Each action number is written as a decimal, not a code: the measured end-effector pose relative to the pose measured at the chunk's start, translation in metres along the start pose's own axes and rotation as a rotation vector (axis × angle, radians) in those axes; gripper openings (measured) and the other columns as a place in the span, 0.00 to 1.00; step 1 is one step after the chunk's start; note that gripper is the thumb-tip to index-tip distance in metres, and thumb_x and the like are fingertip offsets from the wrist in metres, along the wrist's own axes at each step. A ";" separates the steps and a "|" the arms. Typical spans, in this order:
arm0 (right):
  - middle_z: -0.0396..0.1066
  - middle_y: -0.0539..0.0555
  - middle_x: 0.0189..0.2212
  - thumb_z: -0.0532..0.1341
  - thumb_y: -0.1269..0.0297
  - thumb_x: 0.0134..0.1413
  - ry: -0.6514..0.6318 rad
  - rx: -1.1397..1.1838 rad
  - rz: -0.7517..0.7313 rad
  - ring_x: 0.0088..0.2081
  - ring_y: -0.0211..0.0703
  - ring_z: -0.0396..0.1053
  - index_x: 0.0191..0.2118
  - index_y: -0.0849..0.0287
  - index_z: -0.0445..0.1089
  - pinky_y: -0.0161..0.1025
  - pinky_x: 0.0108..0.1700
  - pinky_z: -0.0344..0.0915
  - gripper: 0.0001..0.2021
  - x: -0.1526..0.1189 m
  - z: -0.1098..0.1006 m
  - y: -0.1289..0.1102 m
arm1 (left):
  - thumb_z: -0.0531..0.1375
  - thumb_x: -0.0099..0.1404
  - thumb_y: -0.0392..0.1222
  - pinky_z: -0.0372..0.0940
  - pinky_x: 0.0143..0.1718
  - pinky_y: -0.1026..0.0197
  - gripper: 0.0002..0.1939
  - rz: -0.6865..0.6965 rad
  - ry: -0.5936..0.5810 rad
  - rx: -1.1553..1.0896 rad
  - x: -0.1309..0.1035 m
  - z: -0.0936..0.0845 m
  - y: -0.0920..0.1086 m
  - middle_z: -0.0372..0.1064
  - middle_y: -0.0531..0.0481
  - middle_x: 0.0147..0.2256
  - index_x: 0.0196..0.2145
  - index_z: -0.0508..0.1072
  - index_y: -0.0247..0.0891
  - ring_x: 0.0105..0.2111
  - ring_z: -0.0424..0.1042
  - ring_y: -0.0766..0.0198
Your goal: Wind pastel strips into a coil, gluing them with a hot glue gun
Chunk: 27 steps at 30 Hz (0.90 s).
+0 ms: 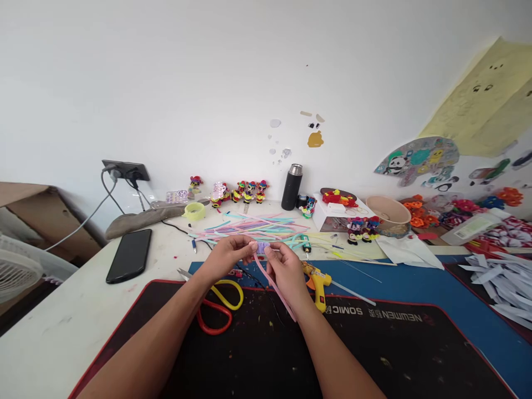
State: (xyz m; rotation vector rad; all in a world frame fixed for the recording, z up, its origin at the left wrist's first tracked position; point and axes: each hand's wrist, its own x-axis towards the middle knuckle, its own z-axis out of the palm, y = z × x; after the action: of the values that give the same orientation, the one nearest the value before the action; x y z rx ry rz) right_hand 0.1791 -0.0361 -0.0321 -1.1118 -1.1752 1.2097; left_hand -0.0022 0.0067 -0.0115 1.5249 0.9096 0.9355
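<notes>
Between my two hands is a small purple fuzzy piece (262, 247), held above the back edge of the black mat (257, 354). My left hand (233, 254) pinches its left side, together with the end of a pink fuzzy strip (274, 285). That strip hangs down toward the lower right, passing beside my right hand (286, 271), whose thumb and fingers close on the purple piece's right side. Scissors with red and yellow handles (228, 295) lie under my left forearm. A yellow glue gun (319, 285) rests just right of my right hand, a clear glue stick at its back.
Pastel fuzzy strips (257, 226) are spread behind my hands. A black phone (129, 256) lies left, near a yellow-green tape roll (194, 211). Along the wall stand small colourful figures (249, 192) and a black bottle (292, 187). White paper strips (505, 285) are heaped at right.
</notes>
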 end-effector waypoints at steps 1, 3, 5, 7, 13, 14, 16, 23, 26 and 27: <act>0.63 0.43 0.15 0.64 0.43 0.60 -0.006 -0.016 -0.011 0.14 0.35 0.57 0.42 0.57 0.70 0.33 0.16 0.54 0.20 0.000 -0.001 0.000 | 0.68 0.61 0.57 0.65 0.31 0.63 0.19 0.000 -0.014 -0.003 -0.001 0.000 0.001 0.72 0.52 0.25 0.33 0.77 0.36 0.25 0.69 0.65; 0.61 0.41 0.14 0.63 0.44 0.61 -0.012 -0.042 -0.024 0.13 0.35 0.56 0.43 0.57 0.70 0.32 0.16 0.53 0.19 -0.001 -0.002 0.001 | 0.68 0.61 0.57 0.65 0.31 0.63 0.19 -0.002 -0.036 -0.011 -0.002 0.001 0.003 0.73 0.52 0.25 0.34 0.78 0.36 0.26 0.70 0.64; 0.60 0.41 0.13 0.63 0.44 0.61 -0.005 -0.053 -0.023 0.12 0.35 0.55 0.43 0.57 0.70 0.32 0.15 0.52 0.19 0.000 -0.002 0.001 | 0.69 0.61 0.57 0.66 0.31 0.62 0.19 0.001 -0.030 -0.014 -0.001 0.001 0.003 0.73 0.52 0.25 0.34 0.78 0.36 0.26 0.70 0.64; 0.61 0.41 0.14 0.63 0.44 0.60 0.001 -0.030 -0.008 0.12 0.34 0.55 0.45 0.57 0.70 0.31 0.15 0.53 0.20 0.001 -0.001 0.002 | 0.69 0.61 0.58 0.67 0.32 0.62 0.20 0.019 -0.007 0.002 0.000 0.002 0.001 0.73 0.52 0.26 0.35 0.78 0.36 0.27 0.70 0.64; 0.66 0.43 0.18 0.67 0.39 0.55 -0.021 0.186 0.105 0.12 0.32 0.57 0.46 0.57 0.69 0.29 0.14 0.48 0.26 0.004 0.002 -0.001 | 0.66 0.64 0.58 0.70 0.36 0.60 0.21 0.130 0.069 0.165 0.001 0.001 -0.007 0.76 0.49 0.34 0.43 0.78 0.37 0.32 0.73 0.61; 0.67 0.43 0.19 0.67 0.38 0.54 -0.022 0.213 0.127 0.12 0.32 0.58 0.44 0.57 0.68 0.29 0.14 0.46 0.26 0.004 0.002 -0.002 | 0.65 0.65 0.57 0.70 0.37 0.59 0.20 0.166 0.087 0.216 0.000 0.001 -0.008 0.77 0.48 0.35 0.44 0.78 0.38 0.33 0.74 0.60; 0.67 0.44 0.19 0.66 0.37 0.54 -0.020 0.246 0.158 0.13 0.32 0.59 0.40 0.57 0.67 0.28 0.14 0.43 0.26 0.005 0.001 -0.002 | 0.64 0.67 0.53 0.70 0.40 0.59 0.17 0.247 0.115 0.318 -0.001 0.001 -0.007 0.77 0.48 0.37 0.45 0.79 0.39 0.35 0.75 0.60; 0.65 0.44 0.18 0.67 0.36 0.52 -0.032 0.233 0.223 0.13 0.31 0.57 0.28 0.57 0.62 0.29 0.14 0.42 0.27 0.011 0.002 -0.005 | 0.60 0.72 0.45 0.69 0.49 0.57 0.12 0.415 0.131 0.493 -0.004 -0.003 0.000 0.78 0.43 0.46 0.49 0.79 0.43 0.46 0.76 0.55; 0.64 0.44 0.17 0.67 0.35 0.51 -0.082 0.217 0.232 0.13 0.31 0.57 0.28 0.57 0.62 0.29 0.15 0.41 0.27 0.015 0.003 -0.014 | 0.59 0.73 0.43 0.68 0.51 0.56 0.11 0.456 0.131 0.516 -0.005 -0.005 0.002 0.78 0.43 0.46 0.49 0.79 0.43 0.48 0.75 0.54; 0.64 0.43 0.16 0.67 0.35 0.51 -0.102 0.209 0.236 0.13 0.31 0.57 0.28 0.57 0.62 0.29 0.15 0.41 0.27 0.016 0.002 -0.016 | 0.59 0.73 0.43 0.67 0.52 0.56 0.11 0.465 0.131 0.521 -0.005 -0.006 0.003 0.78 0.43 0.46 0.49 0.79 0.43 0.48 0.75 0.54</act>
State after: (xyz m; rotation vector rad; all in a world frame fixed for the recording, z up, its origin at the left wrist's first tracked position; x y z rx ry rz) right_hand 0.1781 -0.0208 -0.0150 -1.0611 -0.9847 1.5498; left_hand -0.0095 0.0044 -0.0085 2.2042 0.9569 1.1983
